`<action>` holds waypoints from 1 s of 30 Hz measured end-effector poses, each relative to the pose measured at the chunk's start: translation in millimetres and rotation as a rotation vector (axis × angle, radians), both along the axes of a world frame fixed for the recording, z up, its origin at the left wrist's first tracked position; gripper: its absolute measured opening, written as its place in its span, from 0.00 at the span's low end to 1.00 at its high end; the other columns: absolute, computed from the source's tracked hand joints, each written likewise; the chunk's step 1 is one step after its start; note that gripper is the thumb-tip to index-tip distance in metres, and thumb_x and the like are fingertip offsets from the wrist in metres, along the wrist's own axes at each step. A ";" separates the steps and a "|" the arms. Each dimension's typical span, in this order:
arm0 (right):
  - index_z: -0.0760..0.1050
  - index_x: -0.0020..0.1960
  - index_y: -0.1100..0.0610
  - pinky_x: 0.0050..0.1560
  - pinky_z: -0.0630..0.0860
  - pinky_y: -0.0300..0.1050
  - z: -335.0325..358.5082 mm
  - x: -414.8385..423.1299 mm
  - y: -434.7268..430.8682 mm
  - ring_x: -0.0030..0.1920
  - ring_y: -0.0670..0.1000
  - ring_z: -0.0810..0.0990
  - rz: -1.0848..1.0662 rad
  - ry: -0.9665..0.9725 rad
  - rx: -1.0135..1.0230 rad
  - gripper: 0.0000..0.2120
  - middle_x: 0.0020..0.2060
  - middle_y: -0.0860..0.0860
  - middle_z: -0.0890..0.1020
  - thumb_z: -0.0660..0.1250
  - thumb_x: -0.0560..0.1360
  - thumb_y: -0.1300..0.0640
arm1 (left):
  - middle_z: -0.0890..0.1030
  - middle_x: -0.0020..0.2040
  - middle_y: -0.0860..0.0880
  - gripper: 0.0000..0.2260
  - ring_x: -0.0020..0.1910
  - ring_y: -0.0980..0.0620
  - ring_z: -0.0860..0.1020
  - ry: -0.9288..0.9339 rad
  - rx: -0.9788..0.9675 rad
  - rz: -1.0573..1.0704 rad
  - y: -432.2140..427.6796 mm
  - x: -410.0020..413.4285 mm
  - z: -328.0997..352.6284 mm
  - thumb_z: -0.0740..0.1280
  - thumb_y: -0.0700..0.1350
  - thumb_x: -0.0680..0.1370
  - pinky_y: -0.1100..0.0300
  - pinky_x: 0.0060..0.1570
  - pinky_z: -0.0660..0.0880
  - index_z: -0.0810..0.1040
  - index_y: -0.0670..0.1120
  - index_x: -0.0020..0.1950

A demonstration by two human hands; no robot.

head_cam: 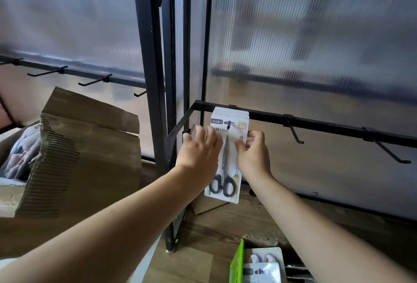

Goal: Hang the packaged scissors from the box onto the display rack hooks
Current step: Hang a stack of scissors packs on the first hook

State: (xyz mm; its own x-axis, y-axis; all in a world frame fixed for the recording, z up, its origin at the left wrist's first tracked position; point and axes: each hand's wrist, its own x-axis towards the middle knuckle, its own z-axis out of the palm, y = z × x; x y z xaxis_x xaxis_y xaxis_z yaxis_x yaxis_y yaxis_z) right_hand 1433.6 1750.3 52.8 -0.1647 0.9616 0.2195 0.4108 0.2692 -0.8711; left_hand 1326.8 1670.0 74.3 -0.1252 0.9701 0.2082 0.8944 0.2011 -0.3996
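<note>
Nearest, at the lower right, an open green-edged carton (237, 264) on the wooden floor holds more blister cards, probably the supply for this job (their contents are too blurred to be sure). Both forearms reach forward from there to the packaged scissors (226, 169), a white card with black-handled scissors pointing up. The left hand (198, 150) grasps the card's upper left edge with curled fingers, and the right hand (252, 150) pinches the upper right edge. Gripping both sides near the top keeps the card square, so its hang hole can ride along the hook (228, 124), whose tip shows through the hole. The card sits at the front of a stack of like cards on that hook, so I judge this one is being seated, not yet let go. To the left stands a large cardboard box (90, 147) with its flaps up. Behind the card runs the black rail (320, 123) of the display rack, with two bare hooks (295, 134) further right, in front of a ribbed translucent panel (304, 45).
</note>
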 end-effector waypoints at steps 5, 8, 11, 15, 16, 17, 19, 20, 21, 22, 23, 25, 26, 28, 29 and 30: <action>0.67 0.51 0.55 0.41 0.65 0.43 -4.8 0.4 6.8 0.44 0.53 0.75 -0.021 -0.055 0.007 0.08 0.46 0.50 0.77 0.65 0.79 0.53 | 0.47 0.77 0.40 0.32 0.75 0.37 0.52 -0.005 -0.064 -0.024 6.4 2.1 -8.0 0.56 0.53 0.82 0.44 0.64 0.65 0.42 0.42 0.78; 0.67 0.50 0.56 0.40 0.64 0.43 -6.0 1.6 8.5 0.43 0.51 0.74 -0.011 -0.071 0.018 0.09 0.44 0.50 0.77 0.65 0.79 0.52 | 0.48 0.77 0.39 0.32 0.74 0.37 0.53 -0.003 -0.067 -0.031 8.0 3.2 -11.1 0.56 0.53 0.82 0.45 0.62 0.66 0.42 0.42 0.78; 0.67 0.51 0.55 0.39 0.66 0.42 -5.1 2.5 8.7 0.43 0.51 0.75 0.008 -0.091 0.026 0.09 0.44 0.48 0.76 0.65 0.79 0.52 | 0.48 0.77 0.39 0.32 0.74 0.38 0.53 -0.006 -0.073 -0.028 8.8 4.5 -14.0 0.55 0.53 0.82 0.45 0.62 0.66 0.42 0.42 0.78; 0.66 0.52 0.54 0.33 0.65 0.37 -3.7 3.8 9.0 0.43 0.49 0.75 0.025 -0.122 0.015 0.10 0.44 0.47 0.76 0.66 0.78 0.52 | 0.49 0.77 0.39 0.31 0.73 0.37 0.55 -0.017 -0.078 -0.032 7.7 6.4 -16.4 0.56 0.53 0.82 0.45 0.61 0.67 0.43 0.41 0.77; 0.66 0.52 0.54 0.34 0.66 0.39 -4.0 3.7 9.3 0.44 0.50 0.75 0.025 -0.125 0.017 0.10 0.44 0.47 0.77 0.67 0.78 0.53 | 0.49 0.76 0.40 0.31 0.73 0.38 0.56 -0.020 -0.076 -0.033 6.7 6.3 -17.7 0.56 0.52 0.82 0.45 0.61 0.67 0.44 0.41 0.77; 0.66 0.51 0.54 0.37 0.66 0.42 -4.4 3.8 9.6 0.44 0.50 0.76 0.021 -0.128 0.018 0.11 0.45 0.48 0.77 0.67 0.78 0.53 | 0.50 0.76 0.40 0.30 0.72 0.38 0.57 -0.021 -0.074 -0.033 6.1 6.2 -19.3 0.56 0.52 0.82 0.46 0.60 0.68 0.45 0.41 0.77; 0.65 0.51 0.54 0.40 0.67 0.42 -6.1 4.5 9.1 0.45 0.51 0.77 0.016 -0.141 0.010 0.11 0.47 0.49 0.78 0.67 0.77 0.52 | 0.51 0.76 0.40 0.29 0.70 0.39 0.58 -0.025 -0.078 -0.027 4.1 5.8 -22.9 0.56 0.51 0.82 0.46 0.58 0.68 0.47 0.41 0.77; 0.66 0.52 0.54 0.39 0.67 0.42 -7.1 5.4 8.1 0.46 0.51 0.77 0.019 -0.148 0.001 0.11 0.48 0.49 0.79 0.67 0.77 0.52 | 0.51 0.76 0.40 0.29 0.70 0.39 0.59 -0.027 -0.084 -0.023 3.0 5.9 -24.1 0.56 0.51 0.82 0.46 0.58 0.68 0.47 0.41 0.77; 0.66 0.52 0.54 0.38 0.68 0.42 -7.8 6.9 6.6 0.46 0.51 0.78 0.023 -0.158 -0.009 0.11 0.49 0.49 0.79 0.67 0.78 0.52 | 0.51 0.76 0.40 0.29 0.70 0.39 0.59 -0.028 -0.090 -0.022 1.6 6.5 -24.9 0.56 0.51 0.82 0.46 0.58 0.68 0.48 0.41 0.77; 0.66 0.53 0.54 0.37 0.69 0.42 -7.9 8.7 4.8 0.46 0.50 0.78 0.027 -0.172 -0.017 0.12 0.49 0.49 0.79 0.67 0.78 0.51 | 0.51 0.76 0.40 0.29 0.70 0.39 0.59 -0.031 -0.095 -0.023 -0.2 7.9 -24.9 0.56 0.51 0.82 0.45 0.59 0.67 0.48 0.41 0.77; 0.67 0.55 0.54 0.37 0.70 0.42 -8.1 11.5 2.3 0.46 0.50 0.77 0.026 -0.191 -0.024 0.13 0.50 0.49 0.79 0.67 0.78 0.50 | 0.51 0.76 0.40 0.28 0.70 0.39 0.59 -0.034 -0.098 -0.026 -2.3 9.9 -25.6 0.56 0.51 0.82 0.44 0.60 0.67 0.49 0.42 0.77; 0.67 0.58 0.55 0.43 0.72 0.44 -8.8 17.9 -1.5 0.48 0.51 0.77 0.017 -0.255 -0.032 0.16 0.53 0.50 0.78 0.66 0.78 0.48 | 0.53 0.76 0.40 0.28 0.71 0.39 0.60 -0.043 -0.092 -0.038 -7.0 14.9 -28.7 0.56 0.51 0.82 0.44 0.61 0.68 0.50 0.42 0.77; 0.67 0.60 0.55 0.45 0.71 0.45 -9.5 21.5 -3.8 0.49 0.52 0.76 0.013 -0.295 -0.035 0.17 0.54 0.51 0.77 0.66 0.77 0.47 | 0.54 0.75 0.41 0.27 0.71 0.39 0.60 -0.047 -0.088 -0.044 -10.6 18.5 -31.1 0.56 0.51 0.82 0.44 0.60 0.68 0.51 0.43 0.77; 0.68 0.62 0.55 0.46 0.70 0.45 -11.8 31.3 -11.6 0.51 0.53 0.76 0.022 -0.366 -0.010 0.18 0.55 0.51 0.77 0.65 0.78 0.46 | 0.57 0.74 0.42 0.26 0.70 0.41 0.62 -0.060 -0.077 -0.054 -20.2 27.7 -37.8 0.57 0.52 0.82 0.46 0.58 0.69 0.53 0.44 0.76; 0.68 0.63 0.55 0.46 0.70 0.45 -13.1 37.5 -17.5 0.51 0.53 0.76 0.037 -0.399 0.013 0.18 0.56 0.51 0.77 0.65 0.78 0.46 | 0.58 0.73 0.42 0.26 0.69 0.42 0.62 -0.066 -0.073 -0.057 -25.9 32.9 -41.3 0.57 0.51 0.82 0.47 0.57 0.69 0.53 0.44 0.76; 0.68 0.62 0.54 0.46 0.69 0.45 -14.5 45.0 -24.9 0.51 0.52 0.76 0.056 -0.438 0.035 0.18 0.56 0.51 0.77 0.65 0.78 0.46 | 0.58 0.73 0.42 0.26 0.69 0.42 0.62 -0.071 -0.074 -0.058 -32.1 38.6 -44.9 0.57 0.51 0.82 0.48 0.56 0.69 0.53 0.44 0.76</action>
State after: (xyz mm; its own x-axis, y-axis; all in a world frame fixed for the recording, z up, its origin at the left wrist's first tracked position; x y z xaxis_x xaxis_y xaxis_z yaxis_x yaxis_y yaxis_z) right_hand 1478.6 1725.4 38.3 -0.3015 0.9416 0.1500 0.7227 0.3283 -0.6082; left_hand 1365.5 1637.9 29.4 -0.0804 0.9885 0.1279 0.9303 0.1205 -0.3466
